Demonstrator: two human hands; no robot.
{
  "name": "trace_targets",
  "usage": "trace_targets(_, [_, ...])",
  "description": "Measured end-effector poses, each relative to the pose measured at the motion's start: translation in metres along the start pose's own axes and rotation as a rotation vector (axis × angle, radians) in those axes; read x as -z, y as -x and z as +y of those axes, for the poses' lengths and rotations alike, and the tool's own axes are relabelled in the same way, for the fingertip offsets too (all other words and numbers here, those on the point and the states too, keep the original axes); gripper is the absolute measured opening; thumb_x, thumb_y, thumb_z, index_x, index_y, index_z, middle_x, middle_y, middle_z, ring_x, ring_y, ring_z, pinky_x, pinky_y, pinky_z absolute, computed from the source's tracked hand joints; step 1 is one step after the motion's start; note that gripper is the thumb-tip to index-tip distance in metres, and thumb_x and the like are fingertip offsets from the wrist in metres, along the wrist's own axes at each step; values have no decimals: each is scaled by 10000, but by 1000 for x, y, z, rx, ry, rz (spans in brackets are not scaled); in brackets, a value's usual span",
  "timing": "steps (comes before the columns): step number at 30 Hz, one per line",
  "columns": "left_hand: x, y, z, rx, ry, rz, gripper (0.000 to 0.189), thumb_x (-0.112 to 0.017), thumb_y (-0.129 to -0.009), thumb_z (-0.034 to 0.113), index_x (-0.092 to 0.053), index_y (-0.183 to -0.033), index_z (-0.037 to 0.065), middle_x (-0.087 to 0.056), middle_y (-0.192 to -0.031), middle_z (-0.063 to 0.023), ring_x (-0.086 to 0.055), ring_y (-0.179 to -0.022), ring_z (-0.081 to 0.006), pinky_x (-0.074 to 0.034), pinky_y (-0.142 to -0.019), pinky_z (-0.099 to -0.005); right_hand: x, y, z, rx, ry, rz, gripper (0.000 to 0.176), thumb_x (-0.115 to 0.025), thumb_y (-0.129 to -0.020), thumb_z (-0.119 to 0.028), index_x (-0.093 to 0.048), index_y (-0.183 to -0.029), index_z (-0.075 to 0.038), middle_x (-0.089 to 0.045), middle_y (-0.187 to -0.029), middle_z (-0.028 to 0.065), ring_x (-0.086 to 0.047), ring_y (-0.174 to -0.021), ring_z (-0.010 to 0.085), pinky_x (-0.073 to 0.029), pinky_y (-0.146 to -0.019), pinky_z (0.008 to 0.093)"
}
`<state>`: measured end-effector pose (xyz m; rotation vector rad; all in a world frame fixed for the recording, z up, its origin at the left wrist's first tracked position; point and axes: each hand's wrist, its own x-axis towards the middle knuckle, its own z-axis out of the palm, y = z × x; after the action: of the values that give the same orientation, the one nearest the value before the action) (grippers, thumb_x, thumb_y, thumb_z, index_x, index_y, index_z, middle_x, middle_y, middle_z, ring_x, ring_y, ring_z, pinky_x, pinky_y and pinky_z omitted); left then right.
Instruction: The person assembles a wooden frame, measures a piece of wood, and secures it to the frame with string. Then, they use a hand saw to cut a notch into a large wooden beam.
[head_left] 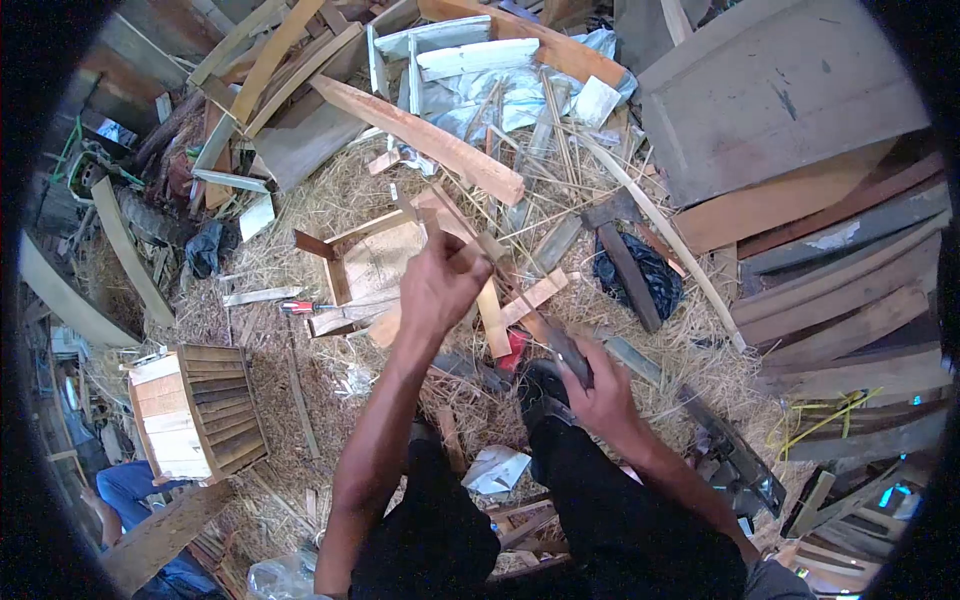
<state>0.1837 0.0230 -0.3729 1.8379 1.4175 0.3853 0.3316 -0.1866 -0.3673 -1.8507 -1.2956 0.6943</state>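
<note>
My right hand [605, 395] is wrapped round the dark handle of a long, narrow-bladed tool [525, 298], which looks like a handsaw seen nearly edge-on. Its blade slants up and left past my left hand [440, 285]. The fingers of that hand are pinched on a thin wooden strip [406, 202], its end sticking out above them; the rest is hidden by the fingers. Below and behind the left hand lies a shallow wooden frame box [345, 275]. Near my shoes are a light wooden slat [492, 318] and a small red object [512, 350].
A red-handled screwdriver [298, 307] lies left of the box. Straw and offcuts litter the ground. A slatted wooden crate [190, 415] stands at left, near another person's blue-clothed leg [135, 490]. Curved boards [850, 330] are stacked at right; a thick plank [430, 140] lies ahead.
</note>
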Motion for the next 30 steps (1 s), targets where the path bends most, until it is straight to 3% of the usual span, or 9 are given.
trace_targets(2, [12,2,5,-17,-15,2,496,-728,-760,370,-622,-1046,-22,-715,-923,-245,-704,-864,-398,-548,-797,-470,1,14,2,-37,48,-19,348,-653,-890,-56,-568,-1221,13,-656,-1074,260,-651,-990,447,-534,-847,459])
trace_targets(3, [15,8,17,39,-53,-39,486,-726,-764,307,-640,-1088,-45,-711,-1022,-251,-703,-966,-373,-544,-870,-430,2,8,-2,-30,38,-23,351,-654,-889,-59,-569,-1222,15,-655,-1074,263,-651,-987,449,-533,-847,463])
trace_targets(8, [18,3,15,19,-59,-35,503,-722,-756,348,-636,-1076,-31,-711,-979,-256,-699,-931,-394,-539,-854,-452,1,3,-7,-22,6,11,367,-667,-880,-76,-570,-1219,24,-655,-1060,270,-652,-979,459,-528,-848,481])
trace_targets(11, [13,12,8,-2,-76,-37,492,-716,-762,368,-623,-1055,-16,-715,-908,-242,-699,-871,-398,-538,-806,-473,1,8,6,33,108,2,329,-671,-880,-47,-581,-1190,17,-661,-872,196,-678,-742,289,-526,-671,379])
trace_targets(16, [18,9,13,44,-21,-64,518,-711,-761,338,-633,-1106,-41,-711,-983,-258,-704,-906,-406,-553,-845,-449,0,4,-6,17,93,18,314,-671,-892,-57,-581,-1183,19,-653,-855,182,-668,-726,250,-521,-657,351])
trace_targets(24, [43,-2,19,-22,-4,13,492,-722,-761,355,-606,-1031,-40,-704,-851,-262,-699,-823,-415,-538,-771,-492,-7,-22,-21,153,74,66,302,-672,-896,-67,-573,-1165,28,-645,-848,188,-684,-737,284,-524,-657,353])
trace_targets(28, [48,-4,11,30,-41,-28,471,-724,-764,322,-631,-1064,-29,-709,-919,-251,-703,-888,-399,-546,-821,-464,-11,-28,-33,37,65,-17,289,-663,-892,-58,-581,-1160,12,-649,-839,192,-693,-727,289,-526,-662,356])
trace_targets(29, [46,-3,13,28,-93,-81,483,-718,-758,317,-617,-1066,-40,-711,-929,-253,-703,-894,-399,-547,-823,-462,-18,-42,-35,-11,27,-20,301,-669,-889,-63,-588,-1168,18,-653,-846,175,-680,-741,229,-526,-665,338])
trace_targets(30, [46,-7,10,-5,-75,-49,483,-712,-761,329,-607,-1060,-36,-704,-897,-259,-697,-872,-409,-541,-808,-475,-22,-52,-38,-10,4,-23,329,-675,-888,-72,-582,-1192,13,-661,-877,186,-688,-787,262,-532,-703,358])
